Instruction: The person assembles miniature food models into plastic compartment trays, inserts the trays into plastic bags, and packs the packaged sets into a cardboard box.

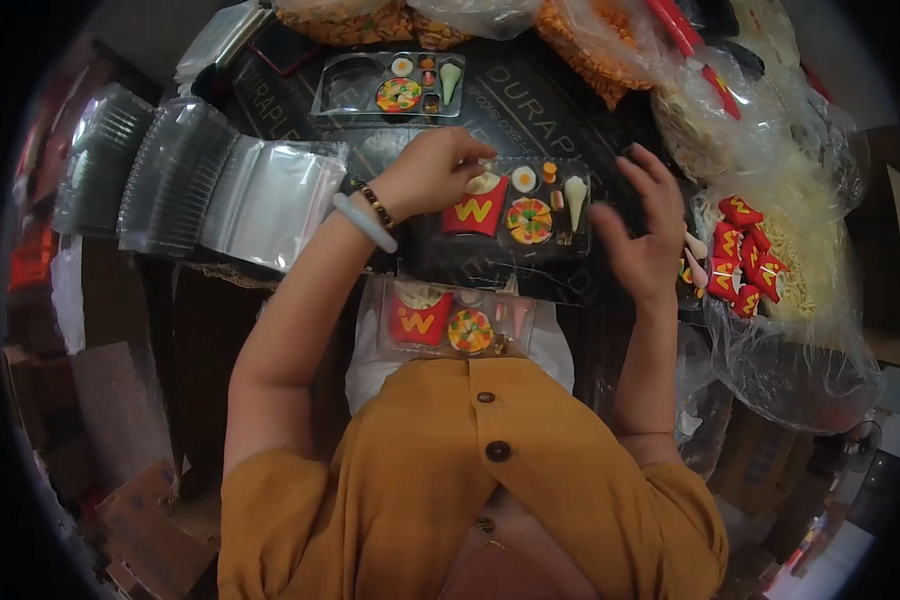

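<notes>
A clear plastic tray [433,240] lies before me, filled with toy food. It holds a red fries carton with a yellow W [472,214], a toy pizza [529,220], a fried egg [524,179] and a pale green-white cone [574,203]. My left hand [432,172] reaches over the tray's upper left, fingertips pinched at the pale toy fries [482,184] atop the carton; what they grip is hidden. Just right of the tray, my right hand [650,225] is open, fingers apart and nothing in them.
Another filled tray [345,108] sits farther back; one more [385,335] rests at my lap. Stacked clear trays [175,180] and plastic sleeves [275,195] are on the left. Bags of orange pieces [600,45] stand behind. On the right, red cartons [745,255] lie with pale strands [795,270].
</notes>
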### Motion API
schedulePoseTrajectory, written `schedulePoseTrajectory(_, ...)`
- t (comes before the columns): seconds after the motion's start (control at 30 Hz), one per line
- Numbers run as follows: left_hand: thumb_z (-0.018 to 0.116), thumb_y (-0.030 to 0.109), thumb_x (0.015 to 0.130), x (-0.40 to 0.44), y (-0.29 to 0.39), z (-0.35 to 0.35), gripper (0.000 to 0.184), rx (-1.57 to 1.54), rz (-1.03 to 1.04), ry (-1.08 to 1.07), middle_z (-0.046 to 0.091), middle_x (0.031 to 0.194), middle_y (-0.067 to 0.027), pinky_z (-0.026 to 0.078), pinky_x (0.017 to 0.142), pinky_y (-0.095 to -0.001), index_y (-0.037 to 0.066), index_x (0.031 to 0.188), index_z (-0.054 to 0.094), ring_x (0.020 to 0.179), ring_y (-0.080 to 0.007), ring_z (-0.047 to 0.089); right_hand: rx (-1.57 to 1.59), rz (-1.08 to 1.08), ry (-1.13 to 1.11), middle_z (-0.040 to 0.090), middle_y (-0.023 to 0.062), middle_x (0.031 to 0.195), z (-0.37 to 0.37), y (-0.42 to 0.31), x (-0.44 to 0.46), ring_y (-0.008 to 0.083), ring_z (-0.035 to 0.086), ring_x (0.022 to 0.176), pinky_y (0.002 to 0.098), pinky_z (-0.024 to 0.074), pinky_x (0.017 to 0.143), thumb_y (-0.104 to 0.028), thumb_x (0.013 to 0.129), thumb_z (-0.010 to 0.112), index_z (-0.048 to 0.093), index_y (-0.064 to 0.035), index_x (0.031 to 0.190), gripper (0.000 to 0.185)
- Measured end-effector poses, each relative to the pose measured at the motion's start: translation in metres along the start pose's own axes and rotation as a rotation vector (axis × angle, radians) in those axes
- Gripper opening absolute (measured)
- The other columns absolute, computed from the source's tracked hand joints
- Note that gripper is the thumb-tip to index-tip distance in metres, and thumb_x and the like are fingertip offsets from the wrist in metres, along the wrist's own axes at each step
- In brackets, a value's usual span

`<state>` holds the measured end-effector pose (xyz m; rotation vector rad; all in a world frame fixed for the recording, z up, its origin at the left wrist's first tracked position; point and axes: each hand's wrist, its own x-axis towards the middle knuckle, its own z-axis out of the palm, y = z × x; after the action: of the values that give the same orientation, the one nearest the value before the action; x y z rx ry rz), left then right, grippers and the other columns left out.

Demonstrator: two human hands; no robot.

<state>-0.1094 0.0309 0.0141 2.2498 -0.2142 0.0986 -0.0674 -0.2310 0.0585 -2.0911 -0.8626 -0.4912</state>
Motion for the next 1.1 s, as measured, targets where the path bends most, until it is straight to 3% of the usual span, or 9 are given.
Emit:
schedulePoseTrajectory(0.07,0.065,0.012,0.075,0.016,-0.008,0.016,0.021,0.247,0.016,0.027,0.061,0.091,-0.0114,0.046,0.076,-0.0383,0.007,0.096,0.068,0.086,-0.0290,0.058,-0.232,-0.129,-0.370,0.038,0.0174,0.136,0.008,-0.010,0.001,0.0345,0.033,0.128,0.0522,0.0187,0.104,-0.040,0.057,0.080,0.049,-0.0130,0.127,0.081)
schedulePoseTrajectory(0.13,0.065,0.013,0.076,0.017,-0.010,0.021,0.023,0.319,0.081,0.083,0.060,0.093,-0.0114,0.044,0.078,-0.0389,0.007,0.098,0.068,0.090,-0.0293,0.056,-0.269,-0.162,-0.660,0.026,0.0195,0.144,0.028,-0.009,0.000,0.0372,0.019,0.135,0.0585,0.0083,0.106,-0.049,0.045,0.083,0.036,-0.0223,0.137,0.107)
schedulePoseTrajectory(0.23,0.064,0.015,0.077,0.002,-0.004,0.021,0.028,0.399,0.090,0.268,0.058,0.100,-0.0123,0.043,0.082,-0.0397,0.007,0.104,0.064,0.097,-0.0307,0.053,-0.333,-0.218,-0.805,0.026,0.0201,0.143,0.054,0.007,0.003,0.0372,0.020,0.135,0.0586,0.0070,0.107,-0.050,0.043,0.083,0.035,-0.0236,0.138,0.110)
schedulePoseTrajectory(0.3,0.063,0.017,0.079,-0.019,0.001,0.019,0.042,0.442,0.019,0.439,0.053,0.108,-0.0162,0.042,0.084,-0.0406,0.002,0.118,0.053,0.099,-0.0342,0.052,-0.310,-0.201,-0.812,0.026,0.0203,0.143,0.057,0.012,0.009,0.0371,0.020,0.135,0.0587,0.0066,0.107,-0.050,0.042,0.083,0.035,-0.0240,0.138,0.111)
schedulePoseTrajectory(0.43,0.061,0.018,0.082,-0.047,0.002,0.036,0.048,0.274,-0.227,0.463,0.052,0.106,-0.0189,0.045,0.082,-0.0398,-0.001,0.124,0.046,0.097,-0.0361,0.052,-0.292,-0.210,-0.779,0.029,0.0200,0.142,0.062,0.015,0.005,0.0364,0.023,0.134,0.0579,0.0077,0.107,-0.055,0.043,0.080,0.034,-0.0244,0.139,0.110)
schedulePoseTrajectory(0.57,0.059,0.017,0.084,-0.052,0.001,0.047,0.046,0.209,-0.268,0.456,0.051,0.105,-0.0187,0.047,0.077,-0.0394,-0.001,0.124,0.045,0.093,-0.0353,0.055,-0.333,-0.199,-0.706,0.029,0.0177,0.141,0.059,0.019,-0.007,0.0346,0.026,0.132,0.0551,0.0127,0.105,-0.066,0.047,0.073,0.036,-0.0244,0.138,0.106)
schedulePoseTrajectory(0.77,0.056,0.014,0.084,-0.054,0.005,0.059,0.044,0.272,-0.279,0.427,0.051,0.104,-0.0179,0.047,0.076,-0.0408,-0.002,0.123,0.045,0.092,-0.0348,0.054,-0.349,-0.215,-0.657,0.033,0.0206,0.135,0.067,0.018,-0.016,0.0366,0.028,0.128,0.0540,0.0164,0.104,-0.069,0.054,0.067,0.039,-0.0234,0.136,0.098)
schedulePoseTrajectory(0.93,0.057,0.013,0.083,-0.053,0.003,0.056,0.040,0.356,-0.238,0.448,0.051,0.104,-0.0183,0.045,0.081,-0.0398,-0.002,0.119,0.047,0.099,-0.0361,0.049,-0.257,-0.311,-0.648,0.034,0.0215,0.133,0.096,0.003,-0.009,0.0380,0.030,0.125,0.0532,0.0181,0.103,-0.063,0.059,0.068,0.042,-0.0240,0.135,0.089)
schedulePoseTrajectory(1.1,0.063,0.010,0.075,-0.085,-0.004,0.008,0.049,0.516,-0.215,0.469,0.049,0.113,-0.0233,0.042,0.088,-0.0430,-0.005,0.118,0.046,0.105,-0.0393,0.048,-0.239,-0.315,-0.647,0.033,0.0220,0.133,0.114,-0.013,-0.006,0.0390,0.030,0.125,0.0519,0.0174,0.105,-0.059,0.062,0.068,0.042,-0.0249,0.135,0.084)
